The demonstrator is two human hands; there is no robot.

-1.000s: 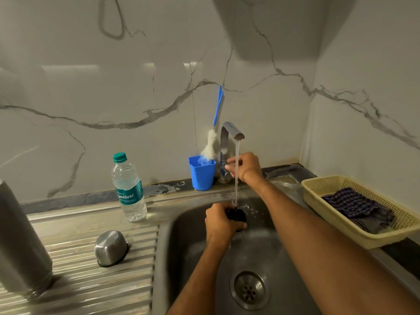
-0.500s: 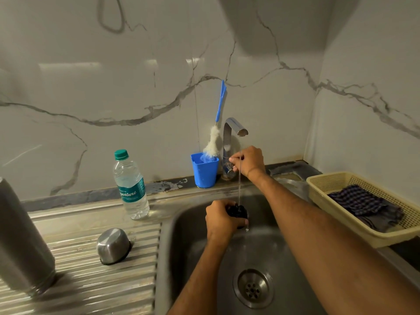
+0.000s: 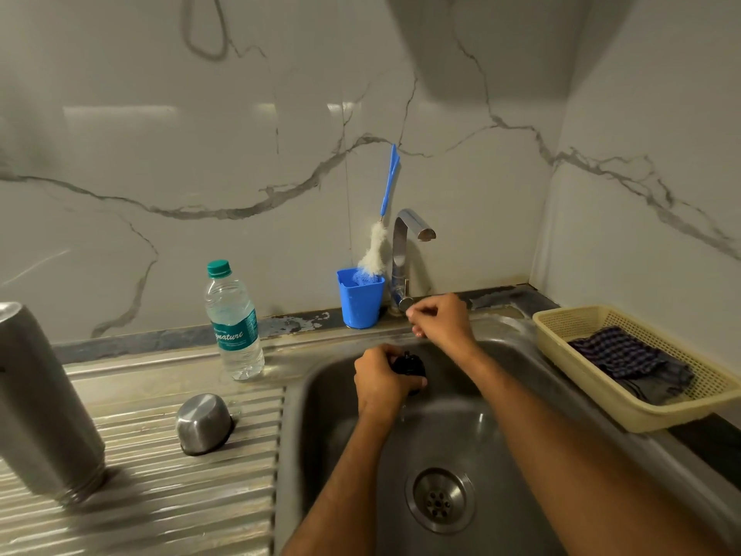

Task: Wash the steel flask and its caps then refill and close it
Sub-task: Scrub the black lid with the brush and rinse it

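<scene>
Steel marked the far left: the tall cylindrical flask stood inverted on the ribbed drainboard, its domed steel cap nearby. Over the steel sink basin, the left hand held a small black inner cap. Beside the chrome tap, the right hand hung empty, its grip loosely curled.

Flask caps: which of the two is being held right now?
The black inner cap, gripped in the left hand over the sink. The steel cup cap sits upside down, untouched, on the ribbed drainboard.
</scene>
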